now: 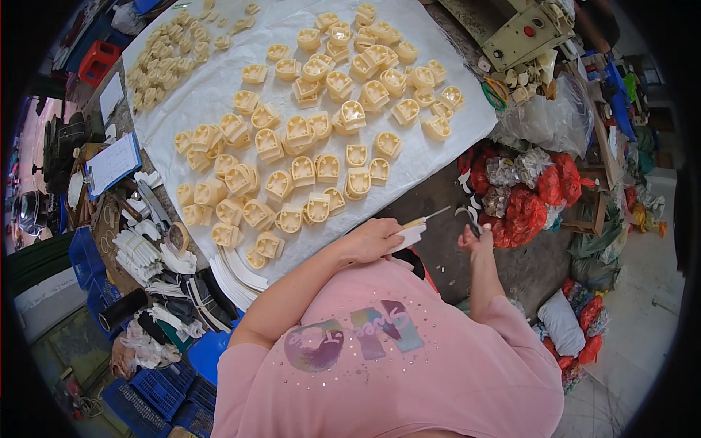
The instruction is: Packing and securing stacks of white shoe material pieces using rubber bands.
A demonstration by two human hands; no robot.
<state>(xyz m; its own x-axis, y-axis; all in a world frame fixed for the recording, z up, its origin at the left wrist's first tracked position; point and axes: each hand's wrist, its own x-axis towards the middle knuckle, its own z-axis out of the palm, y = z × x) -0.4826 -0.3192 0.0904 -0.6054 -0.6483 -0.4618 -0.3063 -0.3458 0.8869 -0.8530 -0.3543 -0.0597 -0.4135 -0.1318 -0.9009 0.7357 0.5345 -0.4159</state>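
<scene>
Just in front of my body, my left hand [376,239] is closed on a flat white strip [410,235]. A thin cream-coloured stick [418,221] with a pale narrow tip points right from the same grip. Off to the right, my right hand [476,238] is wrapped round a small hand tool [469,214] with a curved, pale metal-looking end and a dark handle; its exact kind is unclear. The two hands are apart. Many cream-yellow moulded plastic pieces [299,131], rounded and hollow, lie on the white-covered table [409,171] beyond my left hand.
Red plastic bags [522,215] bulge beyond my right hand. A grey machine box [526,36] with scissors [494,93] beside it stands at far right. A clipboard [113,166], white strips [139,255] and blue crates [157,390] crowd the left.
</scene>
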